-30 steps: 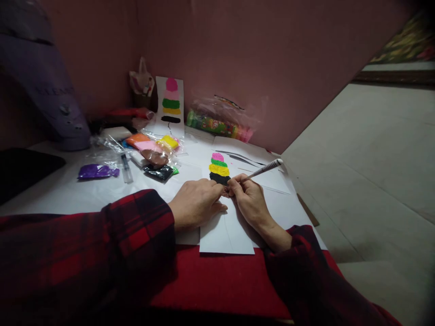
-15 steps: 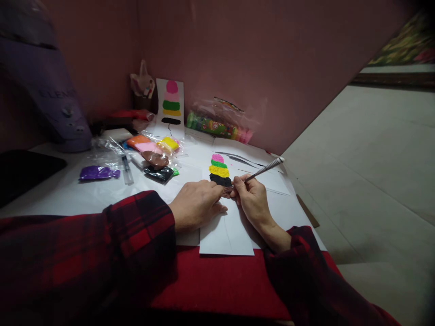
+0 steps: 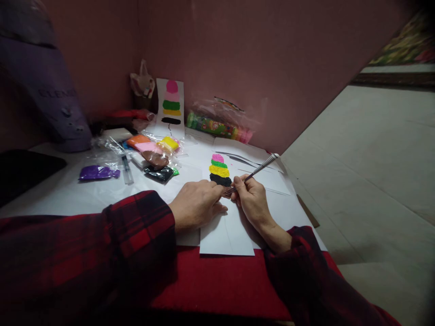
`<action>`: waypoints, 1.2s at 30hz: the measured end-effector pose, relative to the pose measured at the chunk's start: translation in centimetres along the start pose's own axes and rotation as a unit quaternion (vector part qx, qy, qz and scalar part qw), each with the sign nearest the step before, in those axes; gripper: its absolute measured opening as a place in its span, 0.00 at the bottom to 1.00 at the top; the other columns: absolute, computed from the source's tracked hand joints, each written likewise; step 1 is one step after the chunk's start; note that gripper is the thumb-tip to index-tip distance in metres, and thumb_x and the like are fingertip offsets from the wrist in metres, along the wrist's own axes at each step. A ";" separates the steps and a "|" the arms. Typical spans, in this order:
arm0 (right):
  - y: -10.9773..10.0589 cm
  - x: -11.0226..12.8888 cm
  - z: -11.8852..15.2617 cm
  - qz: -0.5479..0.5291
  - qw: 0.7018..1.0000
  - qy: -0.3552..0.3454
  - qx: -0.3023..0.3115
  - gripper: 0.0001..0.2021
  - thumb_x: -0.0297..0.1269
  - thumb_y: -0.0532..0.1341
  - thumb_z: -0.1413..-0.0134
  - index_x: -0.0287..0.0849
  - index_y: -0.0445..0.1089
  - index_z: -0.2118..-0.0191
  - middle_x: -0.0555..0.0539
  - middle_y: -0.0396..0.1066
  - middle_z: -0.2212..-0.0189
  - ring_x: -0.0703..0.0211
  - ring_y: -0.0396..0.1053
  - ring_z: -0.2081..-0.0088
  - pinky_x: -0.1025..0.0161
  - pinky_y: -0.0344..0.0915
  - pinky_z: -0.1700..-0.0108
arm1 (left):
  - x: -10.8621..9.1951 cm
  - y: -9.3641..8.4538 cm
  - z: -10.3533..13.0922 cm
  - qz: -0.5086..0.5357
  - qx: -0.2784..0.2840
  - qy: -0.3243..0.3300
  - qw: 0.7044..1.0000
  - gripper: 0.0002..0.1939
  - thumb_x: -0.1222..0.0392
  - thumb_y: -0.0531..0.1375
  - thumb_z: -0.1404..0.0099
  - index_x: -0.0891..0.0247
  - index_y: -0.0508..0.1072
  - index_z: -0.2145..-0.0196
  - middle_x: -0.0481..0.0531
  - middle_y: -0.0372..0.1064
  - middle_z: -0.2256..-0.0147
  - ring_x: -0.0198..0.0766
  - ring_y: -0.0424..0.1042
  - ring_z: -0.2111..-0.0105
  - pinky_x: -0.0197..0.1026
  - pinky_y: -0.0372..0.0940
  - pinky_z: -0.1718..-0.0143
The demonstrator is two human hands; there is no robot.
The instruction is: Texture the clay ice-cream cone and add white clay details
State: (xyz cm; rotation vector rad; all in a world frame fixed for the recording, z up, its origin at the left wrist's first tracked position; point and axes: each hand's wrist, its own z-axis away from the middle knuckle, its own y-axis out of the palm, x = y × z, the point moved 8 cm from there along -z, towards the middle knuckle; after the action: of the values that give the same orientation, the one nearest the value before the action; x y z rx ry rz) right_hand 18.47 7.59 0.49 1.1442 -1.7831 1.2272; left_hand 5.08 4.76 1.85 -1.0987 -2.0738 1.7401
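Note:
My right hand (image 3: 253, 199) grips a slim striped pencil-like tool (image 3: 261, 167) with a white top end, slanting up to the right. Its lower end touches a patch of brown clay (image 3: 227, 192) on a white paper sheet (image 3: 226, 237). My left hand (image 3: 199, 203) rests on the sheet, fingers stretched toward the brown patch and thumb apart; its fingertips are partly hidden. Above the brown patch, textured bands are stacked: black (image 3: 220, 179), yellow (image 3: 219, 170), green (image 3: 219, 164) and pink (image 3: 218, 158). A thin curved line runs down the lower sheet.
Bagged clay lies at left: purple (image 3: 98, 173), brown (image 3: 155, 159), black (image 3: 159, 174) and other colours, beside a small syringe (image 3: 127, 170). A card (image 3: 171, 97) with coloured bands leans on the wall near a wrapped colourful tube (image 3: 217, 127). A purple tumbler (image 3: 64, 99) stands far left.
The top end of the tool has swung slightly left and down, and its lower end has shifted on the brown clay. My left hand has stayed in place.

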 end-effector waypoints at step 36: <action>-0.5 0.5 0.2 0.029 0.999 -0.004 -0.031 0.14 0.42 0.58 0.38 0.43 0.64 0.73 0.54 0.64 0.86 0.66 0.59 0.84 0.66 0.56 0.79 | 0.0 0.1 -0.1 -0.003 0.015 -0.008 1.000 0.11 0.54 0.60 0.34 0.64 0.72 0.59 0.54 0.74 0.62 0.44 0.72 0.61 0.44 0.63 0.63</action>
State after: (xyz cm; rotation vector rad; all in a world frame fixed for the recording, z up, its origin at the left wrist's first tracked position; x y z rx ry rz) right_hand 18.79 7.21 1.04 1.0700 -1.8607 1.1931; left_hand 5.17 4.86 1.77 -1.0719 -2.0522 1.7765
